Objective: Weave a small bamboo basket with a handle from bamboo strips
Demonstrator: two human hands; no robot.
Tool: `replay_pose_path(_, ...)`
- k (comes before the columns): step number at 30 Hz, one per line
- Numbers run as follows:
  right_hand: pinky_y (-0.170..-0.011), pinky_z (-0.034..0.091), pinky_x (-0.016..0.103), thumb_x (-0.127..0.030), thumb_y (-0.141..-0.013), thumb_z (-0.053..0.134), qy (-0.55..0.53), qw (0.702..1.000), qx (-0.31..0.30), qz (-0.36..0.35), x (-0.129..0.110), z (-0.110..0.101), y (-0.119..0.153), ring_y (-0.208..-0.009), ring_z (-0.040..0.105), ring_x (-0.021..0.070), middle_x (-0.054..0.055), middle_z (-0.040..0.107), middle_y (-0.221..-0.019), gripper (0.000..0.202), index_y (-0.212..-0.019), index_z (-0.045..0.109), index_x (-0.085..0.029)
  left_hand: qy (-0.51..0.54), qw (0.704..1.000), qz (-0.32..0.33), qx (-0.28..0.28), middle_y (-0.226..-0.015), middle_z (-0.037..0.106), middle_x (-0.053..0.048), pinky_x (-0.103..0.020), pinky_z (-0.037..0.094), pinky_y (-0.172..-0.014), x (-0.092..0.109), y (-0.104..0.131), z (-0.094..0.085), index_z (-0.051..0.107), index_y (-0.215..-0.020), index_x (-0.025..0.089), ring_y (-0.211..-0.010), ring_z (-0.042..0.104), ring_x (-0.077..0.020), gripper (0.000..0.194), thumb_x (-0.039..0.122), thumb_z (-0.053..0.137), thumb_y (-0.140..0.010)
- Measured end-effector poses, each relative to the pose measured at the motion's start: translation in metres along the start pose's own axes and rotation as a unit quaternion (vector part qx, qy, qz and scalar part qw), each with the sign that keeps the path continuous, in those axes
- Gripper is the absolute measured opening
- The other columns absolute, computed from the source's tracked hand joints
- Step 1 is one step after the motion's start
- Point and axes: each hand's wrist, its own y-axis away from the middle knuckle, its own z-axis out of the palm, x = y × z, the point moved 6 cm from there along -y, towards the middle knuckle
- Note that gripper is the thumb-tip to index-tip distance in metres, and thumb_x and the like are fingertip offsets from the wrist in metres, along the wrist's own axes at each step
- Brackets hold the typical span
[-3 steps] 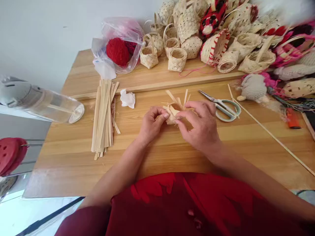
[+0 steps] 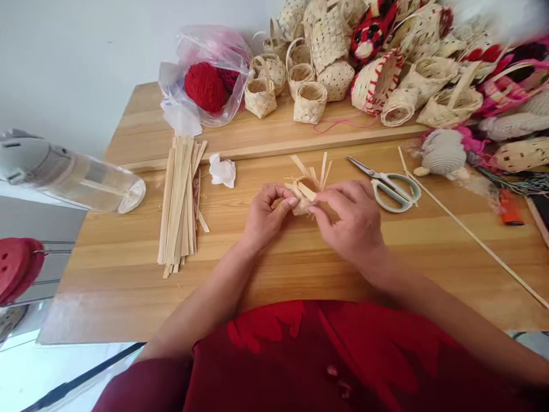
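Observation:
A small woven basket (image 2: 302, 206) with loose strip ends standing up from its rim is between my hands over the table. My left hand (image 2: 270, 213) is closed on its left side, thumb in front and curled fingers behind. At the basket's right front, my right hand (image 2: 349, 220) pinches a pale flat strip (image 2: 307, 191) between thumb and forefinger. That strip slants across the basket's opening. Part of the basket's wall is hidden by my fingers.
Scissors (image 2: 388, 186) lie right of my hands, beside a long thin strip (image 2: 472, 229). A bundle of flat strips (image 2: 178, 200) and crumpled white paper (image 2: 223, 170) lie left. Finished small baskets (image 2: 310, 103) crowd the back. A clear bottle (image 2: 107, 183) stands at far left.
My right hand's fingers have drawn together on the strip, which now shows more plainly across the basket's opening. My left hand keeps its hold on the basket.

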Motion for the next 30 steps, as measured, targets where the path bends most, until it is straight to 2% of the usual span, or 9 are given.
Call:
replay_pose_path(4,-0.085,0.054,0.04,-0.011,-0.086,0.067,-0.079,0.997,-0.003,0.023,0.003,0.003,0.001,-0.091,0.065,0.0239,0.006,0.071,-0.094,0.013,-0.093,0.069,-0.022,0.028,0.999,-0.014,-0.003,-0.107,0.058,-0.005,-0.028,0.056,-0.084,-0.001,0.002,0.006,0.062,-0.089,0.02,-0.103,0.058,-0.0178,0.042,0.036,0.092,-0.065)
replay_pose_path(7,-0.08,0.057,0.036,-0.008,-0.087,0.062,-0.107,0.993,-0.021,0.032,0.0,0.007,0.0,-0.089,0.067,0.0227,0.007,0.071,-0.094,0.016,-0.096,0.068,-0.02,0.071,0.997,-0.018,-0.007,-0.107,0.059,-0.004,-0.028,0.056,-0.086,-0.002,0.003,0.01,0.057,-0.088,0.02,-0.101,0.06,-0.0156,0.047,0.036,0.094,-0.063)
replay_pose_path(10,-0.079,0.057,0.036,-0.008,-0.09,0.057,-0.087,0.996,-0.025,0.019,-0.005,0.008,0.0,-0.089,0.067,0.0232,0.009,0.07,-0.094,0.015,-0.096,0.066,-0.019,0.113,0.993,-0.012,-0.029,-0.095,0.061,0.0,-0.026,0.055,-0.084,-0.002,0.003,0.015,0.054,-0.086,0.019,-0.088,0.061,-0.0114,0.049,0.038,0.094,-0.064)
replay_pose_path(13,-0.079,0.056,0.037,-0.009,-0.091,0.055,-0.065,0.997,-0.033,0.01,-0.007,0.011,0.001,-0.088,0.067,0.0235,0.009,0.07,-0.094,0.015,-0.097,0.064,-0.02,0.126,0.992,-0.015,-0.024,-0.086,0.06,0.002,-0.024,0.054,-0.08,-0.003,0.002,0.015,0.053,-0.086,0.019,-0.08,0.06,-0.0093,0.05,0.039,0.094,-0.065)
replay_pose_path(22,-0.083,0.057,0.037,-0.015,-0.093,0.063,-0.057,0.998,-0.007,0.019,0.002,0.007,0.0,-0.093,0.066,0.0226,0.009,0.067,-0.098,0.007,-0.097,0.067,-0.02,0.121,0.992,-0.023,-0.002,-0.087,0.065,-0.001,-0.025,0.053,-0.08,-0.007,0.0,0.011,0.062,-0.085,0.016,-0.08,0.062,-0.011,0.042,0.041,0.091,-0.068)
replay_pose_path(26,-0.089,0.054,0.043,-0.022,-0.092,0.069,0.021,1.0,0.0,0.009,0.003,0.002,-0.002,-0.098,0.062,0.0258,0.01,0.065,-0.102,0.005,-0.093,0.074,-0.021,0.113,0.993,-0.032,0.009,-0.083,0.066,-0.001,-0.025,0.05,-0.078,-0.009,0.001,0.011,0.066,-0.082,0.016,-0.077,0.061,-0.0114,0.034,0.04,0.087,-0.074)
replay_pose_path(30,-0.08,0.053,0.038,-0.024,-0.094,0.067,0.038,0.999,-0.01,0.006,0.003,-0.003,-0.002,-0.088,0.061,0.0223,0.007,0.064,-0.091,0.01,-0.096,0.077,-0.022,0.104,0.994,-0.008,0.017,-0.088,0.067,-0.002,-0.027,0.05,-0.083,-0.006,0.002,0.013,0.065,-0.08,0.017,-0.084,0.061,-0.0136,0.027,0.035,0.084,-0.077)
